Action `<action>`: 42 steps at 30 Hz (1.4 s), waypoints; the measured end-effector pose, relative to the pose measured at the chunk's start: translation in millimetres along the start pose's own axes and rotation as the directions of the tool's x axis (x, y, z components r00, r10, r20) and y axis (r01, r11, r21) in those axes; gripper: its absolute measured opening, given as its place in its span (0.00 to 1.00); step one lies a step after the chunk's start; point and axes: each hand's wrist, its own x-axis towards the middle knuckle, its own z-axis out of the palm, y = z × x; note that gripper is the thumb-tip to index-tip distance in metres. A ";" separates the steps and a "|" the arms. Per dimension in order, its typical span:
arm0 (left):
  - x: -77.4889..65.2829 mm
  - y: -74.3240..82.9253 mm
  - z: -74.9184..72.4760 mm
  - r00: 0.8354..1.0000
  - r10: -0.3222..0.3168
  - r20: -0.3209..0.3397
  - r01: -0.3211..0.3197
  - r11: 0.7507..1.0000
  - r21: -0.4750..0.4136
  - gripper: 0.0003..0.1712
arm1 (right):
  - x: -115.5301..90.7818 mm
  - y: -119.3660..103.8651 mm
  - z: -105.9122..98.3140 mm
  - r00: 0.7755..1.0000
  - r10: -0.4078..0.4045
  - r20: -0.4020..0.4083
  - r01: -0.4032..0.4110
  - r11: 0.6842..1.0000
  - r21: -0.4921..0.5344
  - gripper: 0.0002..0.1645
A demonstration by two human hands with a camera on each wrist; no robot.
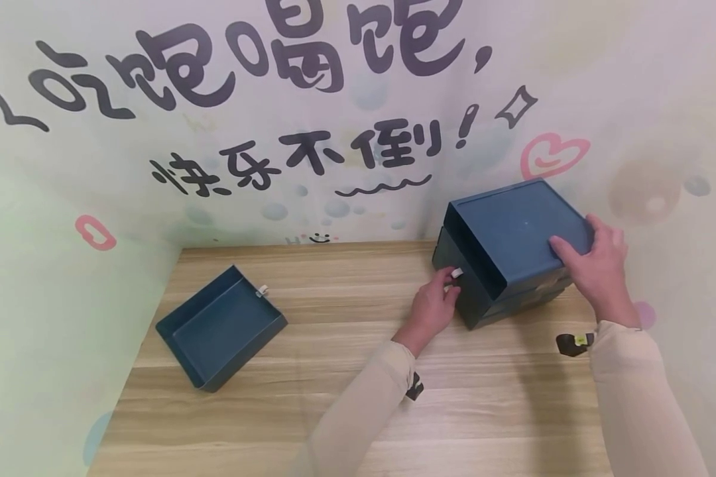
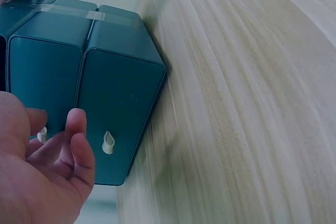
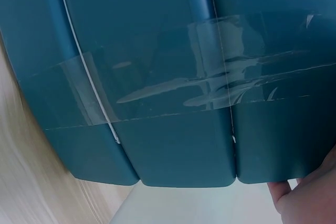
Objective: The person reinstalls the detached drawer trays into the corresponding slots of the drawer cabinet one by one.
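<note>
A blue three-tier drawer cabinet (image 1: 522, 225) stands at the back right of the table, its top compartment an open slot. My left hand (image 1: 432, 308) is at its front and pinches the white pull tab (image 2: 42, 135) of the middle drawer (image 2: 44, 77) between thumb and finger. Below it, the bottom drawer (image 2: 118, 98) has its own white tab (image 2: 108, 143). My right hand (image 1: 602, 265) grips the cabinet's rear right corner, thumb on top and fingers over the back edge. A removed drawer (image 1: 221, 331) lies upright on the left, its white tab (image 1: 262, 291) facing back right.
Clear tape (image 3: 157, 90) runs across the cabinet's side over the seams between tiers. The wood-grain table (image 1: 346, 331) meets a printed wall (image 1: 310, 212) right behind the cabinet. Another wall (image 1: 692, 278) rises close to my right hand.
</note>
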 end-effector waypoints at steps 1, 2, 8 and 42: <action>-0.3 -0.3 -0.4 1.000 -0.003 0.005 0.003 1.000 -0.007 0.25 | 0.0 0.0 0.2 1.000 0.003 0.001 -0.003 1.000 0.000 0.52; -0.7 -0.6 -0.9 1.000 -0.004 0.010 0.004 1.000 -0.014 0.25 | -0.1 0.0 0.4 1.000 0.005 0.002 -0.005 1.000 0.000 0.52; -3.4 -8.6 -6.9 1.000 -0.014 0.019 0.014 1.000 -0.028 0.26 | 0.4 1.0 1.3 1.000 0.010 0.003 -0.010 1.000 0.003 0.52; -81.6 -110.5 -101.5 0.904 -0.266 -0.336 0.240 0.964 -0.119 0.15 | -2.7 0.6 2.1 0.999 0.029 -0.019 -0.029 0.999 0.023 0.51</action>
